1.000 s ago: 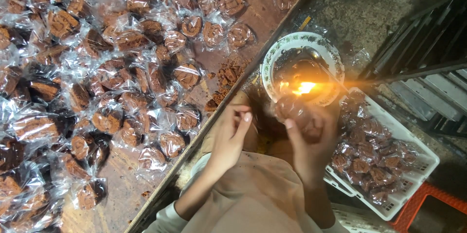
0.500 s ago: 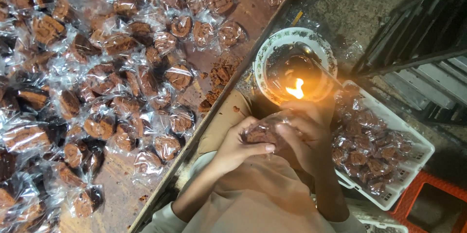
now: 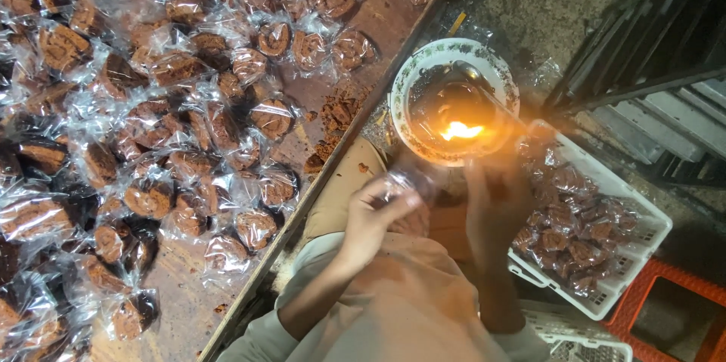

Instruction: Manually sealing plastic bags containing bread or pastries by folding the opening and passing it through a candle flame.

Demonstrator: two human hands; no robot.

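A small clear-wrapped packet point(image 3: 404, 184) is pinched in the fingers of the left hand point(image 3: 374, 215), held low over the lap and just short of the flame, seemingly so its open edge can be brought to the heat. The right hand point(image 3: 495, 207) is raised beside it, blurred, so whether its fingers are together or apart cannot be told. Just beyond, a patterned bowl point(image 3: 423, 67) is set with a small flame point(image 3: 461, 131) burning inside, kept within easy reach. To the right, wrapped brown pieces are gathered in a white basket point(image 3: 643, 215). Farther left, many more wrapped cakes point(image 3: 174, 143) are spread over the wooden desk point(image 3: 378, 7).
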